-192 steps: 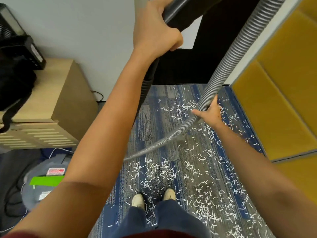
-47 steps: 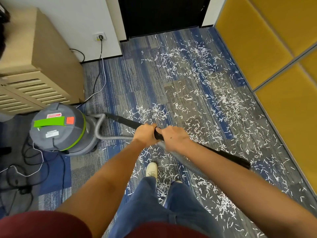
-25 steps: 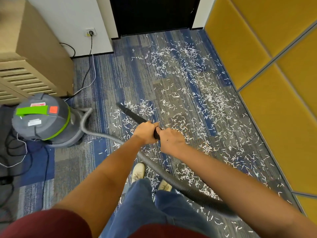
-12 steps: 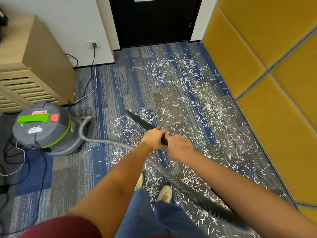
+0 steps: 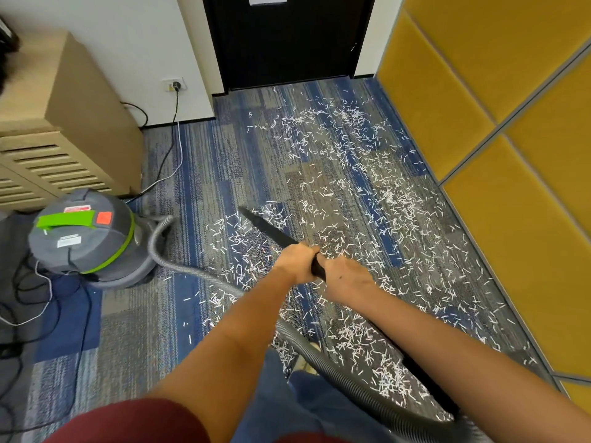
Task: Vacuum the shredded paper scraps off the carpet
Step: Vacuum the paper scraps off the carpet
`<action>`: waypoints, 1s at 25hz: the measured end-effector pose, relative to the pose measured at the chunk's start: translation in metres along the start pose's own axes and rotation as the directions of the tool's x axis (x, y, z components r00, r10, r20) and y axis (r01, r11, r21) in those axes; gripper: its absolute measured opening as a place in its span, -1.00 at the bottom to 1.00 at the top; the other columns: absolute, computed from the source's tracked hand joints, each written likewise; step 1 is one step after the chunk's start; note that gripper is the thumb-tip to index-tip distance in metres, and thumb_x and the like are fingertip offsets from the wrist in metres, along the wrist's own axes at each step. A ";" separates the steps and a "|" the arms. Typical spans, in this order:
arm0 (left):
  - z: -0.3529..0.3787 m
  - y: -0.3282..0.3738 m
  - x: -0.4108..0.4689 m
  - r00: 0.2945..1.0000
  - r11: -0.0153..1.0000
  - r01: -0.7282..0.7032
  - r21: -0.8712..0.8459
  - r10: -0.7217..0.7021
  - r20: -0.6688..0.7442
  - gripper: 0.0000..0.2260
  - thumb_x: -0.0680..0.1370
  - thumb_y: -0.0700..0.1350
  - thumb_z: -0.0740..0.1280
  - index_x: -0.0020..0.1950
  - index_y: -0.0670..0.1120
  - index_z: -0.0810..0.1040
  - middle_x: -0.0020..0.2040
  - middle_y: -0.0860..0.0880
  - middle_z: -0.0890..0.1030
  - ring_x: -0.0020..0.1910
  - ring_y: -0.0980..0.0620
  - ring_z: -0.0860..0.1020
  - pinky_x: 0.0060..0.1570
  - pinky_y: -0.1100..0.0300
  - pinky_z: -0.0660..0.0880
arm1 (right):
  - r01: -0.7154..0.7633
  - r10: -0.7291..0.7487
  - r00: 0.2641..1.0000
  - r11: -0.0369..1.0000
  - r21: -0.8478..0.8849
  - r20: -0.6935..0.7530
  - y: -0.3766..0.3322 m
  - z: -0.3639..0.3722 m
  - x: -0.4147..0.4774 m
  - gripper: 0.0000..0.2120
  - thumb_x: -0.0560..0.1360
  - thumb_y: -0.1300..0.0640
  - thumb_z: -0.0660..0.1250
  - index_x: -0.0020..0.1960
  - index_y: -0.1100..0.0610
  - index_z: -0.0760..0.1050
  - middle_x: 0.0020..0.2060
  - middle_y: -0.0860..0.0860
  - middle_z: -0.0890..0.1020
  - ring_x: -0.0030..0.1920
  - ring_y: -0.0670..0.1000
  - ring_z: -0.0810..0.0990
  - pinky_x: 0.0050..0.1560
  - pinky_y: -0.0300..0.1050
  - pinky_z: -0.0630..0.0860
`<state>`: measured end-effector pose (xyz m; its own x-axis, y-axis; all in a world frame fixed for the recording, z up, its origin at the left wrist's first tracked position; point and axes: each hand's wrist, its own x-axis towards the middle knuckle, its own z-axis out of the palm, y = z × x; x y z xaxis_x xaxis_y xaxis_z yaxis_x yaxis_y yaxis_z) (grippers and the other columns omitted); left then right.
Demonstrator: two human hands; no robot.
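Wand [image 5: 268, 230] is down from overhead to working height. Its tip now points away from the person, at the near edge of the scrap field, right of the vacuum canister [image 5: 83, 238]. Hose [image 5: 335, 359] has swung round and now trails off far right of the canister, past the person's legs.

Head view:
- Left hand [image 5: 295, 262] is wrapped round the wand. Right hand [image 5: 343, 278] is clenched on it directly behind, and the two are almost touching.
- Can't tell if the tip is touching the carpet [image 5: 204, 161] or just above it.
- Paper scraps [image 5: 351, 199] lie in a dense band from right of the canister out to the door [image 5: 287, 36] and along the yellow wall panels [image 5: 479, 91]. More are round the feet. The strip just beside the canister is nearly bare.
- Power cord [image 5: 174, 132] runs from behind the canister up to the wall, beside the cabinet [image 5: 73, 123].

Judgement: cleaning has barely started, since most scraps are still down.

How to run the pass:
- Keep the tip flat and low, because light strips scatter if it's jabbed.
- Use slow overlapping strokes, working outward from the canister side toward the panels.
- Do the feet area last.
- Watch the hose: dragging it across the uncleaned patch will spread paper.
- Don't pull the canister against the cord.
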<state>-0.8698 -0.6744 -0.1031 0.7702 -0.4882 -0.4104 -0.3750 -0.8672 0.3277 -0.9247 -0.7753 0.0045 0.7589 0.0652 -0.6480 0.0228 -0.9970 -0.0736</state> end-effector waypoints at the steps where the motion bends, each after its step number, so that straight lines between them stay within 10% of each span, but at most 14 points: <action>1: -0.001 -0.004 -0.005 1.000 1.000 0.000 0.029 0.001 -0.007 -0.75 0.47 -0.05 0.32 0.11 -0.08 0.48 -0.03 -0.10 0.58 -0.02 -0.12 0.57 -0.06 0.07 0.49 | 0.021 -0.021 1.000 1.000 -0.012 0.003 -0.003 -0.001 -0.001 -0.51 0.52 0.21 0.29 0.41 0.07 0.26 -0.16 0.02 0.40 -0.15 0.04 0.47 -0.16 -0.15 0.51; 25: 0.014 -0.038 -0.026 0.994 0.999 0.040 0.001 -0.040 -0.098 -0.68 0.45 0.01 0.34 0.17 -0.06 0.46 0.00 -0.10 0.56 0.01 -0.14 0.57 -0.01 0.01 0.53 | 0.112 -0.113 0.993 0.993 -0.047 -0.019 -0.034 0.002 -0.002 -0.51 0.51 0.30 0.27 0.40 0.13 0.26 -0.23 0.03 0.35 -0.16 0.03 0.44 -0.11 -0.16 0.53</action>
<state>-0.8827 -0.6302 -0.1168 0.8315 -0.4411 -0.3376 -0.3443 -0.8862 0.3098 -0.9277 -0.7412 0.0067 0.7636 0.1765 -0.6212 0.1380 -0.9843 -0.1101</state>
